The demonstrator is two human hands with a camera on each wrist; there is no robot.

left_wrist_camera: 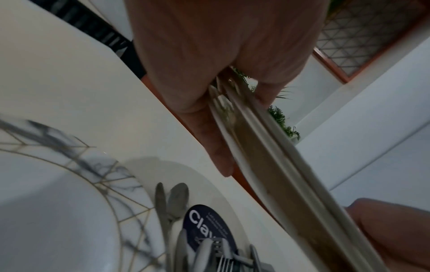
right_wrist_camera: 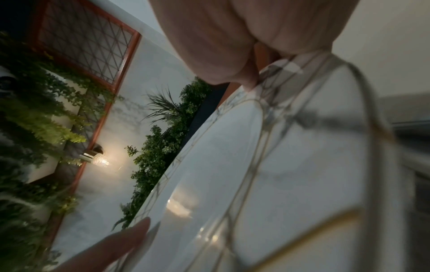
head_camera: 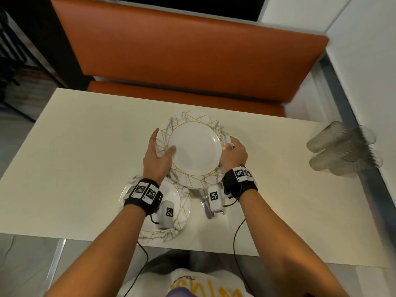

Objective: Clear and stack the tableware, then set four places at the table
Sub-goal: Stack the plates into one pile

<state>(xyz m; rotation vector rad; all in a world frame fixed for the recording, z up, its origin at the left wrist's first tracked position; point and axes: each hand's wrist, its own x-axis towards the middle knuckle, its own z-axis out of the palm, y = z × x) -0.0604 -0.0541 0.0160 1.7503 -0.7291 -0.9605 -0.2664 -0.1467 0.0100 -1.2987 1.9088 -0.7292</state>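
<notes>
Orange booth seating [head_camera: 192, 50] backs a cream surface [head_camera: 75, 146]. Both hands grip a stack of marbled plates [head_camera: 196, 151] held above it: left hand [head_camera: 157, 159] on the left rim with its thumb on top, right hand [head_camera: 233, 155] on the right rim. Another plate [head_camera: 182, 206] and cutlery [head_camera: 206, 204] lie beneath; stacked cups [head_camera: 342, 151] lie far right.

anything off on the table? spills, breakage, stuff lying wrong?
Only the clear cups: two nested stacks lie on their sides at the table's right edge, not upright. No spills or breakage visible. Both hands hold the plate stack level.
</notes>
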